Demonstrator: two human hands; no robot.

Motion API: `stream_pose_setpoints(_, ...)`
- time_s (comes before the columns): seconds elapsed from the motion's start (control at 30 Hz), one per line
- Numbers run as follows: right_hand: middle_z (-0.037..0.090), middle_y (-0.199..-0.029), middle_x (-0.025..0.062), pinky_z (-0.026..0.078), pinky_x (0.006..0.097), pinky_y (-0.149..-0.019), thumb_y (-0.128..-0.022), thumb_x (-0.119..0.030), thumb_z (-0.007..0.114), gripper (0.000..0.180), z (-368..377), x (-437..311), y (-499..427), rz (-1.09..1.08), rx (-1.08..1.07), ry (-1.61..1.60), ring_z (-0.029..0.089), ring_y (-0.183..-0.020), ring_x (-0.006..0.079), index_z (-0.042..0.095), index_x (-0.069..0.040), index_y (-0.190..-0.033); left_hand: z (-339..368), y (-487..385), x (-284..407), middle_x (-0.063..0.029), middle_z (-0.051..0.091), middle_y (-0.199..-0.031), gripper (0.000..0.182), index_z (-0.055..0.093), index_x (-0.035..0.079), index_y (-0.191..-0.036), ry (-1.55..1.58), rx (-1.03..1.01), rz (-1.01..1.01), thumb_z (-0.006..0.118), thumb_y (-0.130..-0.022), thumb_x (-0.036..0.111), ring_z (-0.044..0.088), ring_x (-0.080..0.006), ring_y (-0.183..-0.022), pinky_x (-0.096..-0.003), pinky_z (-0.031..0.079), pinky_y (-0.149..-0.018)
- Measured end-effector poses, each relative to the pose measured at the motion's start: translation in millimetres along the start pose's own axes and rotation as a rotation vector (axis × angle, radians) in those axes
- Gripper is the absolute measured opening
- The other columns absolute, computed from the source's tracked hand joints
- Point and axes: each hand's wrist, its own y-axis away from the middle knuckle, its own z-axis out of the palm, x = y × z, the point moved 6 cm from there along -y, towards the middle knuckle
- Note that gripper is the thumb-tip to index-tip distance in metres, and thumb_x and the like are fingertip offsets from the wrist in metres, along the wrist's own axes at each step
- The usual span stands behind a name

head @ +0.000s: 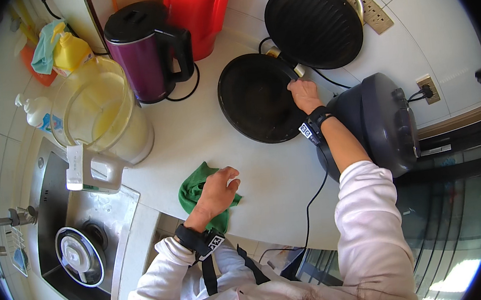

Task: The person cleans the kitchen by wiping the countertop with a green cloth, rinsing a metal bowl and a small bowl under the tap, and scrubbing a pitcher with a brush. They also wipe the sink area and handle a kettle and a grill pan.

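Observation:
An electric griddle stands opened on the white countertop, its round black lower plate (259, 100) lying flat and its ridged upper plate (314, 25) tilted back towards the tiled wall. My right hand (304, 94) is at the right rim of the lower plate, fingers curled against the edge; whether it grips the rim cannot be told. A crumpled green cloth (192, 187) lies near the counter's front edge. Over its right part is my left hand (220, 189), fingers loosely bent and thumb apart, holding nothing visible. Part of the cloth is hidden beneath that hand and wrist.
At the left stand a large clear container (134, 130) with a handle, a purple electric kettle (139, 68) and a red jug (197, 15). A steel sink (120, 213) holds a round lid-like item (79, 256). A dark rounded appliance (388, 127) sits beside my right forearm; a black cable (308, 213) crosses the counter's front.

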Motion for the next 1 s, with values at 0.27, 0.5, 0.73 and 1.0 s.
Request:
stream_pose_setpoints(0.27, 0.062, -0.102, 0.0214, 0.047, 0.0388, -0.084, -0.075, -0.026, 0.053, 0.036, -33.4, 17.0, 8.8, 0.192, -0.455, -0.247, 0.059, -0.099, 0.0337, 0.065, 0.000, -0.097, -7.9, 11.8, -0.6, -0.0182, 0.063, -0.100, 0.022, 0.056, -0.003, -0.102, 0.045, 0.035, -0.008, 0.054, -0.084, 0.009, 0.061, -0.0284, -0.096, -0.0321, 0.047, -0.082)
stream_pose_setpoints(0.5, 0.064, -0.098, 0.0196, 0.049, 0.0398, -0.079, -0.077, -0.021, 0.054, 0.027, -31.1, 15.0, 0.9, 0.263, -0.320, -0.204, 0.061, -0.093, 0.0343, 0.068, -0.004, -0.093, -8.0, 16.3, -7.4, -0.0169, 0.064, -0.096, 0.021, 0.057, -0.002, -0.102, 0.041, 0.060, 0.003, 0.054, -0.083, 0.007, 0.062, -0.0279, -0.092, -0.0318, 0.048, -0.079)
stream_pose_setpoints(0.73, 0.064, -0.098, 0.0186, 0.049, 0.0393, -0.079, -0.078, -0.018, 0.056, 0.024, -5.4, -36.1, 56.1, -0.009, -0.647, -0.163, 0.060, -0.095, 0.0338, 0.067, -0.002, -0.093, -13.4, 23.3, -11.5, -0.0170, 0.063, -0.097, 0.021, 0.056, -0.003, -0.102, 0.047, 0.059, -0.001, 0.054, -0.084, 0.008, 0.062, -0.0275, -0.092, -0.0316, 0.048, -0.079)
stream_pose_setpoints(1.0, 0.062, -0.070, 0.0182, 0.046, 0.0322, -0.057, -0.067, -0.016, 0.060, 0.020, -22.6, -69.4, 44.7, -0.161, -0.568, -0.929, 0.059, -0.063, 0.0294, 0.065, 0.002, -0.073, -28.1, 27.1, 0.3, -0.0180, 0.063, -0.098, 0.022, 0.057, -0.004, -0.102, 0.057, 0.088, 0.012, 0.053, -0.085, 0.009, 0.061, -0.0278, -0.093, -0.0321, 0.048, -0.080)
